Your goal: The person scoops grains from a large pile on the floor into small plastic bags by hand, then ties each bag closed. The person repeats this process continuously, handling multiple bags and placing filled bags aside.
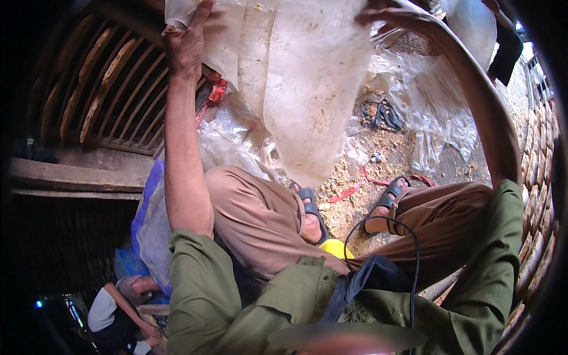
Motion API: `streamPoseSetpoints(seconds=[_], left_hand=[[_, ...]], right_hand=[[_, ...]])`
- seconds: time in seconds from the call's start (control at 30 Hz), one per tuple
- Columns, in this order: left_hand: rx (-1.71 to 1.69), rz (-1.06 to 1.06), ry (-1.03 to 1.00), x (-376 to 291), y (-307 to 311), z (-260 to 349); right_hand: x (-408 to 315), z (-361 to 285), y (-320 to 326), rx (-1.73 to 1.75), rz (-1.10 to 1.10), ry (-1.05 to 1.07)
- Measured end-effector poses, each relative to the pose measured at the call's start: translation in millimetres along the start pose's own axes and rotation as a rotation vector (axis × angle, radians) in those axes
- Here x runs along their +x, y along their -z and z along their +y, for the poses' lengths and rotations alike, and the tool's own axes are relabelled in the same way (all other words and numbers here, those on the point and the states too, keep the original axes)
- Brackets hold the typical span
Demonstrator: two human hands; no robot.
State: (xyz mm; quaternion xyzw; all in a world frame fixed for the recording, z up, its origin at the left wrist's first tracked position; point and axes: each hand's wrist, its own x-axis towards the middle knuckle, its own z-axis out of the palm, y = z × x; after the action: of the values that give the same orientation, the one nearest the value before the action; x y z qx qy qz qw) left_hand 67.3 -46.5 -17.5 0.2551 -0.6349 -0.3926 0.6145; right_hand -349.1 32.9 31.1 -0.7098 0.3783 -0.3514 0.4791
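My left hand [185, 46] is raised at the top of the view and grips the upper left edge of a large translucent plastic sheet [310, 88]. The sheet hangs down in front of my knees, speckled with brown dirt, and a seam or fold runs down it. Part of it is blurred. At its upper right edge is my right hand [392, 18], blurred, with its fingers apart. Whether those fingers touch the sheet is hard to tell. Crumpled clear plastic [235, 137] lies behind and below the sheet.
More plastic film [426, 93] and a black plastic scrap [388, 116] lie on the crumb-strewn floor. Red strips [345, 193] lie near my sandals [313, 213]. Slatted wood [120, 88] stands left, stacked slats [537, 199] right. Another person [106, 306] sits lower left; someone stands upper right.
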Motion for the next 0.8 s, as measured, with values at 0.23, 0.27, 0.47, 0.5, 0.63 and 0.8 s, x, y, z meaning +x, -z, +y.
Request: streamPoseSetpoints(seconds=[0.23, 0.27, 0.47, 0.5, 0.63, 0.8], left_hand=[[0.148, 0.336, -0.138, -7, -24, 35], [0.298, 0.362, -0.133, -1, -21, 25], [1.198, 0.341, -1.080, 11, -61, 24], [1.361, 0.196, -1.090, -10, -28, 40], [1.285, -0.153, -1.199, -7, -107, 8], [1.093, -0.379, -0.602, -18, -106, 38]], right_hand=[[22, 49, -36, -0.013, 0.246, -0.028], [24, 63, -20, 0.027, 0.180, 0.034], [15, 11, -27, -0.262, -0.001, 0.121], [50, 22, -72, -0.203, -0.153, 0.246], [28, -9, -51, -0.499, -0.193, 0.271], [20, 18, -94, 0.004, -0.054, -0.034]])
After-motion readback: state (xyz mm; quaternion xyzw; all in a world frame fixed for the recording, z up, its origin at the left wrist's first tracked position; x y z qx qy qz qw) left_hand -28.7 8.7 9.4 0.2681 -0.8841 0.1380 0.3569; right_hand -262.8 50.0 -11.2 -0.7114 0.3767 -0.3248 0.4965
